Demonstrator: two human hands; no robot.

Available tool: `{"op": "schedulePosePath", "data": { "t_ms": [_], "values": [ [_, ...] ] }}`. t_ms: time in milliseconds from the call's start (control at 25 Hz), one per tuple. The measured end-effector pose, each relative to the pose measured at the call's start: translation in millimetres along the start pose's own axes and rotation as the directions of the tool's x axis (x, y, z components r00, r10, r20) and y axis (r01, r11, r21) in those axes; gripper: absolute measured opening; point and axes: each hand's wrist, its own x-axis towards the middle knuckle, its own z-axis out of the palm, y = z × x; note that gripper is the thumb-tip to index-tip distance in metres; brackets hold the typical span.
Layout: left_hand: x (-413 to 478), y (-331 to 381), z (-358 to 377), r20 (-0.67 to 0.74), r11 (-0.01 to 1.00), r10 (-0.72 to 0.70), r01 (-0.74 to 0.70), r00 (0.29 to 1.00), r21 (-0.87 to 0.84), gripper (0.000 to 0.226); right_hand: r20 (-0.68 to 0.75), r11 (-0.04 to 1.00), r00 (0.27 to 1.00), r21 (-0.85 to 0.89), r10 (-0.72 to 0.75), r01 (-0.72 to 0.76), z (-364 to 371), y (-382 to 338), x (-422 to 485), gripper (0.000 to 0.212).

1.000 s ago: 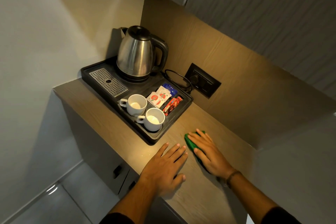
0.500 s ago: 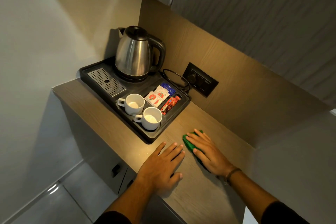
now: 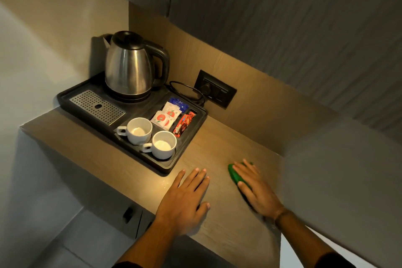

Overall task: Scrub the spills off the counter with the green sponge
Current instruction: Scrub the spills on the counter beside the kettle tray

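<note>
The green sponge [image 3: 234, 174] lies on the wooden counter [image 3: 217, 148], mostly covered by my right hand [image 3: 255, 189], which presses flat on it with fingers spread. My left hand [image 3: 185, 198] rests palm down on the counter near its front edge, fingers apart, holding nothing. A few small pale specks [image 3: 165, 184] show on the counter just left of my left hand's fingers.
A black tray [image 3: 187, 152] to the left holds a steel kettle [image 3: 130, 67], two white cups [image 3: 139, 129], sachets [image 3: 167, 114] and a drip grid [image 3: 96, 106]. A wall socket [image 3: 215, 89] with the kettle's cord sits behind. A side wall bounds the counter on the right.
My right hand has slid the sponge to the right, away from my left hand, which has stayed in place. The view has shifted slightly.
</note>
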Motion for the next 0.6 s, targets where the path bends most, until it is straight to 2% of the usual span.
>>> {"op": "schedulePosePath", "data": {
  "t_ms": [80,160,200,240,320,400,480,600],
  "values": [
    [2,0,0,-0.013,1.0,-0.001,0.001,1.0,0.001,0.071,-0.057,0.974,0.972,-0.012,0.226,-0.227,-11,6,21,0.048],
    [2,1,1,-0.01,1.0,0.005,-0.005,1.0,-0.002,0.072,-0.11,0.908,0.904,-0.024,0.412,-0.417,-11,-9,49,0.049],
    [2,1,2,-0.014,1.0,0.007,-0.007,1.0,-0.007,0.072,-0.133,0.896,0.889,-0.019,0.438,-0.444,-6,-22,55,0.051],
    [2,0,3,-0.02,1.0,0.007,-0.007,1.0,-0.011,0.072,-0.147,0.913,0.904,-0.01,0.402,-0.408,3,-35,51,0.052],
    [1,-1,1,-0.022,1.0,0.008,-0.009,1.0,-0.015,0.073,-0.097,0.97,0.966,-0.003,0.241,-0.242,20,-58,12,0.054],
    [2,0,-1,-0.007,1.0,0.018,-0.018,1.0,-0.016,0.074,-0.048,0.984,0.984,-0.029,0.174,-0.176,23,-69,-44,0.054],
    [3,1,-3,-0.003,1.0,0.013,-0.013,1.0,-0.007,0.074,-0.088,0.964,0.961,-0.029,0.261,-0.264,17,-66,-76,0.053],
    [5,2,-6,0.018,0.999,0.019,-0.02,1.0,0.037,0.073,-0.224,0.849,0.825,0.027,0.519,-0.527,9,-65,-63,0.051]
  ]
}}
